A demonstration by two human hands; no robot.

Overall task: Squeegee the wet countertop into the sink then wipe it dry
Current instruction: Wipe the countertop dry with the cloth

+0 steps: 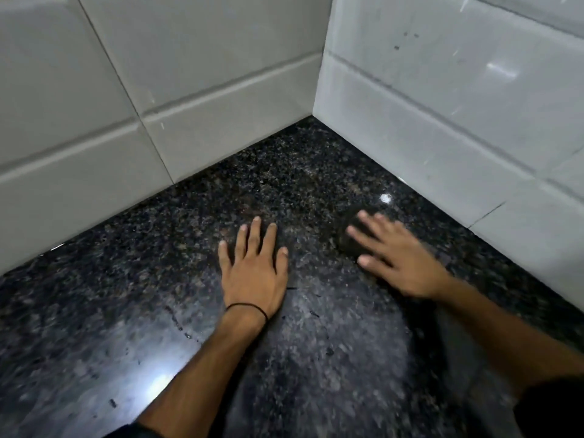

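The black speckled granite countertop (158,295) fills the lower view and runs into a tiled corner. It shines, with small droplets and a faint smeared patch in front of my hands. My left hand (254,273) lies flat on the stone with its fingers apart, holding nothing; a thin black band circles the wrist. To its right, my right hand (398,257) is blurred and presses with spread fingers on a dark round pad (347,218), mostly hidden under it. No squeegee and no sink are in view.
White tiled walls close the corner: one along the back left (189,90), one along the right (442,105). The right wall stands a short way beyond my right hand. A bright light reflection sits on the counter at lower left (158,384).
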